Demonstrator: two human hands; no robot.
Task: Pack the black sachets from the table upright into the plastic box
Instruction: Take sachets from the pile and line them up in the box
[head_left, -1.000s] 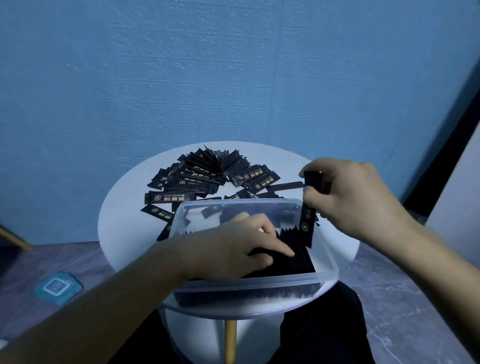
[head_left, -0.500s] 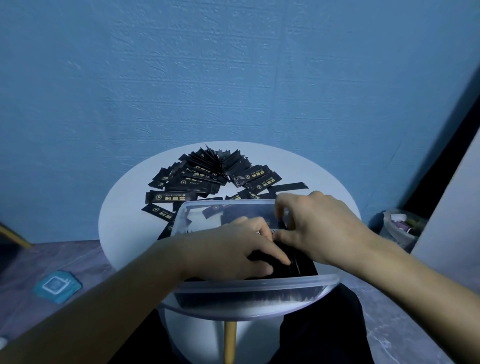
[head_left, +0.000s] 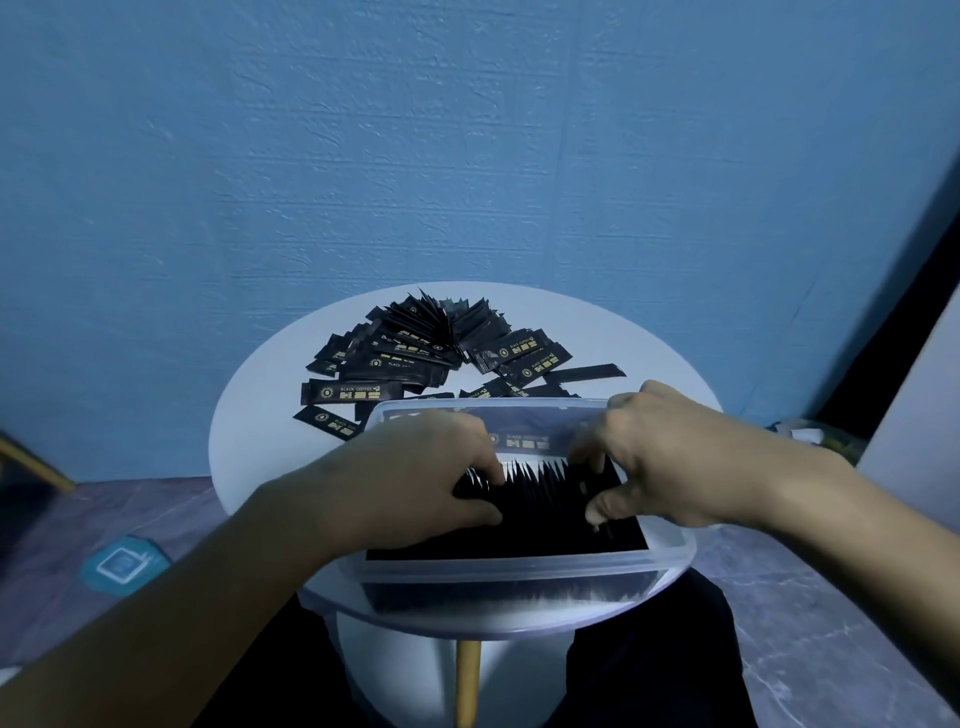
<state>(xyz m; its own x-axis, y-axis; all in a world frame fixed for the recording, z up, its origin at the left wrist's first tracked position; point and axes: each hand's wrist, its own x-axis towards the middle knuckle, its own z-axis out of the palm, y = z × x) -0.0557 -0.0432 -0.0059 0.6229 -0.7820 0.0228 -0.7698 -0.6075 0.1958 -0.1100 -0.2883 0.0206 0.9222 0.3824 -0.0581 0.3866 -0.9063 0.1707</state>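
Left hand: the left hand (head_left: 415, 478) is inside the box, with fingers curled over the tops at the left end of the row and the thumb on its near side, so it pinches those sachets.
Right hand: the right hand (head_left: 680, 467) has fingers hooked down over the far side of the row's right part and the thumb pressing the near side, pinching them too.
Packed sachets: the packed sachets (head_left: 535, 512) stand upright in a tight fan across the near part of the plastic box (head_left: 519, 569).
Loose sachets: the loose sachets (head_left: 415, 353) lie in a heap on the table, just beyond the box's far wall. Many are not yet packed.
Risk, row: the far part of the box looks unfilled. If either hand lets go unevenly, the row could probably topple that way like dominoes.
Risk, flat one: a flat sachet (head_left: 524, 441) shows at the far wall. I cannot tell whether it is inside the box or behind it. If it is inside, it could jam under the row.
Risk, box: the box sits at the table's near edge, so a hard push toward the person might slide it off.
Table: the round white table (head_left: 260, 426) is smooth, so it probably grips the box little. It stands on a white pedestal with a wooden leg (head_left: 467, 680).
Room: there is a textured blue wall (head_left: 467, 156) behind and a grey marbled floor (head_left: 805, 597) below. A teal square object (head_left: 124, 564) lies on the floor at the left.
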